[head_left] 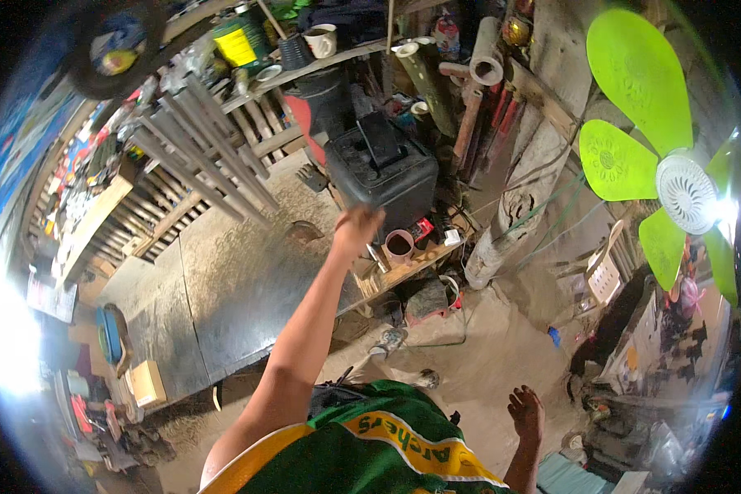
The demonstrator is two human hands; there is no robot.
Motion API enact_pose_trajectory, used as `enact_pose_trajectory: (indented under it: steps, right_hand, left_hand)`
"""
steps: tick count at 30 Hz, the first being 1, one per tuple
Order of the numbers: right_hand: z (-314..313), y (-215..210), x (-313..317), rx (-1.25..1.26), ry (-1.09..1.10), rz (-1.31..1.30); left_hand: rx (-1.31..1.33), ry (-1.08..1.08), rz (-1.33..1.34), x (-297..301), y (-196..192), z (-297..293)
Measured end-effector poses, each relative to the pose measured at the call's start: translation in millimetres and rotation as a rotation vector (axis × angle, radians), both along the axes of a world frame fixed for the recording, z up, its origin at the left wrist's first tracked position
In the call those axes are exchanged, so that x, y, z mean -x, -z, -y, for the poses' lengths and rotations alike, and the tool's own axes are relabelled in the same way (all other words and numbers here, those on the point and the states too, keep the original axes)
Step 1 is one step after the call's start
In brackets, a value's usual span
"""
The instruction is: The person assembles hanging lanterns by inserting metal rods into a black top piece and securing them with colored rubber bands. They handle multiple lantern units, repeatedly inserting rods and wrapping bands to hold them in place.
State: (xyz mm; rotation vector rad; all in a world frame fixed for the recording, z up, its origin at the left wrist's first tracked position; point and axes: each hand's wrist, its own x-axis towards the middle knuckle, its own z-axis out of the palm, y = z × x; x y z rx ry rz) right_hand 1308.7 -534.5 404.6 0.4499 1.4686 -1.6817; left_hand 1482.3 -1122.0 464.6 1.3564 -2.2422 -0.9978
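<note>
My left hand [360,230] reaches out over the workbench [247,276], at the near lower corner of a black box-shaped thing [395,177] with a raised flap or handle on top. Its fingers look closed, but what they grip, if anything, is hidden. Just left of the hand, a small tool with a flat grey head [310,175] has a wooden handle running toward my fingers; I cannot tell whether they touch. A pink mug [399,244] of dark liquid stands beside my hand. My right hand [525,412] hangs low at my right, fingers apart and slightly curled, holding nothing.
Grey metal bars [193,148] lean at the bench's far left. A red packet [422,230] lies by the mug. Bamboo tubes and pipes [469,107] stand behind the box. A green-bladed fan [685,191] is at the right, near a wooden post [514,206].
</note>
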Motion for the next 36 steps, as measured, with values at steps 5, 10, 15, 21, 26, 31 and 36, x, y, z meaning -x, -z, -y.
enact_pose_trajectory:
  steps: [5, 10, 15, 21, 26, 31, 36]
  right_hand:
    - [-12, 21, -50, -0.044, 0.150, -0.081]
    - [-34, 59, -136, 0.088, 0.332, 0.138]
    - [-22, 85, -188, -0.138, 0.433, 0.229]
    - [2, 89, -185, -0.214, 0.337, 0.174]
    - [16, 78, -169, -0.226, 0.280, 0.097]
    - [16, 70, -168, -0.237, 0.293, 0.099]
    - [8, 68, -174, -0.273, 0.290, 0.117]
  left_hand:
    - [0.436, -0.399, -0.363, 48, 28, 138]
    - [0.349, -0.424, 0.008, 56, 44, 219]
    - [0.364, -0.237, 0.152, 51, 39, 227]
    - [0.349, -0.176, 0.236, 53, 28, 230]
    - [0.305, -0.122, 0.178, 51, 28, 234]
    - [0.275, -0.081, 0.192, 49, 27, 236]
    - [0.306, -0.021, 0.193, 49, 26, 239]
